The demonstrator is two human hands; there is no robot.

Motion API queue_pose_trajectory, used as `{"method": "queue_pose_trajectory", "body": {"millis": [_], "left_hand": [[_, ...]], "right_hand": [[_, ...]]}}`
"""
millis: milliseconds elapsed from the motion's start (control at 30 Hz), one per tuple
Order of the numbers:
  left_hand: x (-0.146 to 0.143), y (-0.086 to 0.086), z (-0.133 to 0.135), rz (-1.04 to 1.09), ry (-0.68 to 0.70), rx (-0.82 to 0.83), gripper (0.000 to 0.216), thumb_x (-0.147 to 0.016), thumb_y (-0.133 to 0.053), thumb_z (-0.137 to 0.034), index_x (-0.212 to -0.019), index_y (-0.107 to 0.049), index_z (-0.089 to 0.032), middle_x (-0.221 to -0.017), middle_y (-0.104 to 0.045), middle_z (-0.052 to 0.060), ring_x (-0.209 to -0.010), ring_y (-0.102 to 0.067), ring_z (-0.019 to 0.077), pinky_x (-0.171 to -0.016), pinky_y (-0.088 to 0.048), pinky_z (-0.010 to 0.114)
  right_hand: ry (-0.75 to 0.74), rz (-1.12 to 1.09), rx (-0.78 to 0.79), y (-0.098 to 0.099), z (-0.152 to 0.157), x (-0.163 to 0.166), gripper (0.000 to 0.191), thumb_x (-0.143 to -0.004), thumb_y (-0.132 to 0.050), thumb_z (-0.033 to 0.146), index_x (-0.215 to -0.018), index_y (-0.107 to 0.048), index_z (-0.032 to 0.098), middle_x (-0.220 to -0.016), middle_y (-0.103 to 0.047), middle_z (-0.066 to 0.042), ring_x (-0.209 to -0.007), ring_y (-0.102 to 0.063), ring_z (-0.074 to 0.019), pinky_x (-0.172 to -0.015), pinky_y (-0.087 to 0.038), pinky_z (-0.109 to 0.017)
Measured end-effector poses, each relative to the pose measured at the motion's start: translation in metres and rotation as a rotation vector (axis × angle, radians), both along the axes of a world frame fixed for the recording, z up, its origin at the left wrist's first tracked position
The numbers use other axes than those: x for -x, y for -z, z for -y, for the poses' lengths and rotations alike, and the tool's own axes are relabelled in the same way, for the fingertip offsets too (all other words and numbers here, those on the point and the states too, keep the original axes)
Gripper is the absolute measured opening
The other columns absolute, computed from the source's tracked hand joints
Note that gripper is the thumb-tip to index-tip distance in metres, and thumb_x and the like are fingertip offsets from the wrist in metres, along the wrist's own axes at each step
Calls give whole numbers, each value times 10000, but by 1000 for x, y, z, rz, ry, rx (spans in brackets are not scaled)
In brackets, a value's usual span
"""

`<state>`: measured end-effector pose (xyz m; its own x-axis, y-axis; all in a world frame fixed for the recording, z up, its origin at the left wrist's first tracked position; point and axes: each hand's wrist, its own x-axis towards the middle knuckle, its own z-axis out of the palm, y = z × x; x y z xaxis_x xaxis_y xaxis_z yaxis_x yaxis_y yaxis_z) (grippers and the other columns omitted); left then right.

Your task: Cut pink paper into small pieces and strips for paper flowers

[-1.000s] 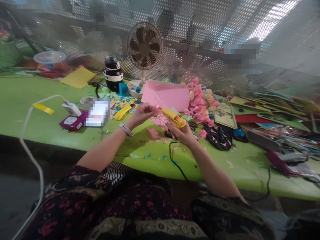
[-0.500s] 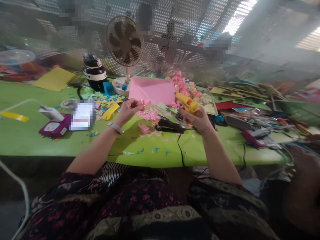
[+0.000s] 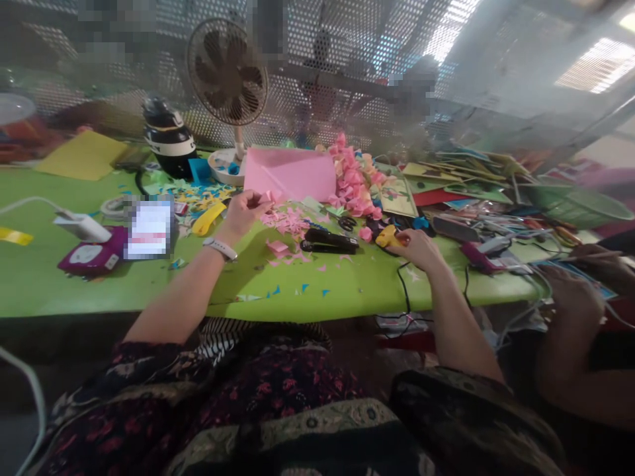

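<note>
My left hand is closed in a pinch on a small folded pink paper piece, above pink paper scraps. Farther right, my right hand has its fingers around a yellow glue gun, which is low at the table surface with a black cord trailing off the front edge. Between my hands lie a black stapler and dark-handled scissors. A small pink paper flower sits just left of the glue gun.
A pink sheet and a heap of pink paper flowers lie behind. At left are a phone, a purple box, a black bottle and a fan. Another person's hand is at far right.
My right hand has moved right and down with the glue gun, from raised above the table to the tabletop. My left hand still pinches the pink paper piece. The view has shifted slightly.
</note>
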<state>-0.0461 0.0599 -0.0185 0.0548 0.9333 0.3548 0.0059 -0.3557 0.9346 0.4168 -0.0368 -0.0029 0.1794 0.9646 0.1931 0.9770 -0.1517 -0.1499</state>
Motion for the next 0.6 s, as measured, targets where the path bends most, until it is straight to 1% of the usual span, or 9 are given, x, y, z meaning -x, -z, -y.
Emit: {"method": "queue_pose_trajectory", "body": {"millis": [67,133,200,267,367,433,500,600], "left_hand": [[0,1,0,-19,-5,6,250,-741,-866,-305,-755,-652,-177,-743,-721,16,-720,-698,141,-722,-566,270],[0,1,1,-30,-12,7,259,-739,-872,-309,-759,-652,-175,-746,-721,13,-717,-697,141,-734,-565,275],[0,0,3,-37,-12,5,254,-746,-872,-301,-765,-654,-173,-739,-718,11,-711,-699,144,-747,-568,284],[0,-1,4,-41,1,6,239,-757,-866,-286,-777,-657,-170,-737,-719,15,-719,-706,148,-761,-574,292],[0,-1,5,-41,13,20,235,-760,-866,-274,-791,-659,-168,-741,-724,21,-739,-715,152,-771,-584,294],[0,-1,5,-34,11,36,250,-753,-874,-283,-793,-655,-169,-742,-725,20,-740,-719,154,-767,-591,294],[0,-1,5,-25,9,50,272,-744,-884,-300,-792,-649,-173,-741,-722,13,-736,-721,155,-768,-601,298],[-2,-2,7,-11,21,72,287,-744,-892,-317,-799,-647,-177,-748,-723,12,-748,-727,162,-785,-617,315]], "right_hand": [[-23,12,3,-9,3,0,425,-744,-702,580,-930,-739,200,-923,-732,-108,-885,-652,-290,-760,-473,-370],[-43,8,-33,-22,4,10,362,-789,-673,511,-958,-761,204,-933,-747,-109,-891,-664,-294,-783,-482,-383],[-113,-35,-105,-36,-1,31,317,-848,-623,449,-989,-778,211,-980,-763,-112,-916,-677,-287,-819,-489,-388],[-255,-98,-115,-45,-14,61,291,-872,-612,416,-988,-788,215,-1010,-773,-103,-922,-682,-268,-843,-494,-381],[-504,-200,15,-51,-44,110,253,-883,-620,368,-987,-797,219,-976,-784,-74,-889,-684,-238,-830,-499,-360],[-612,-213,114,-50,-66,138,231,-884,-646,361,-972,-803,217,-954,-786,-65,-878,-683,-226,-825,-493,-348],[-679,-198,216,-48,-85,159,194,-870,-677,338,-947,-808,216,-947,-785,-59,-868,-683,-218,-818,-489,-337],[-724,-149,326,-45,-103,178,145,-836,-719,286,-923,-815,221,-911,-781,-50,-844,-682,-215,-801,-486,-330]]}}
